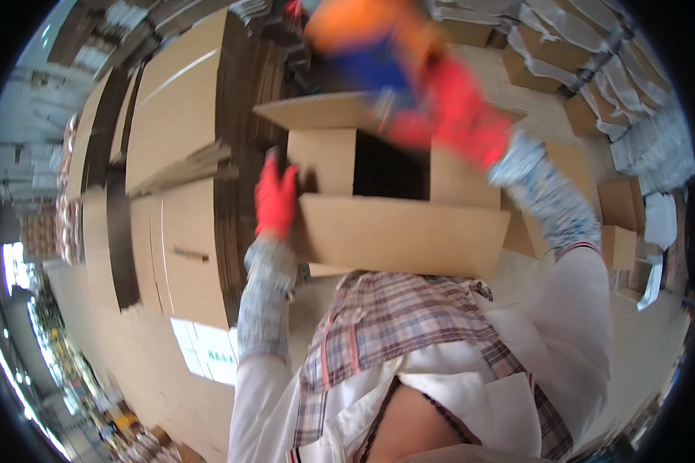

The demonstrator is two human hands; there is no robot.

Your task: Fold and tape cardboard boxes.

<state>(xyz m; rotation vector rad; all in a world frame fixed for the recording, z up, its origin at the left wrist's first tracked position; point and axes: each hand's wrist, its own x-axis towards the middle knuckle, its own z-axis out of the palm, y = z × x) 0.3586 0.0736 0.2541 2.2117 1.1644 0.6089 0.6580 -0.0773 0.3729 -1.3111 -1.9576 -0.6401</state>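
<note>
Before me stands a cardboard box point(402, 234) with its top partly uncovered. Its two long flaps stand out at the near and far sides; the short left flap point(322, 161) and right flap point(463, 173) lie inward, with a dark gap between them. My left hand point(275, 199), in a red glove, is at the box's left side with fingers apart; whether it touches the cardboard is unclear. Over the far right part of the box, my right hand point(463, 113), also red-gloved, grips a motion-blurred orange and blue tool point(376, 58) that looks like a hand-held tape dispenser.
Tall stacks of flattened cardboard boxes point(176, 104) stand close on the left, some with white straps. Cartons with white plastic sheeting point(547, 55) line the far right. Small open boxes point(619, 202) sit on the right. Concrete floor point(121, 341) shows at lower left.
</note>
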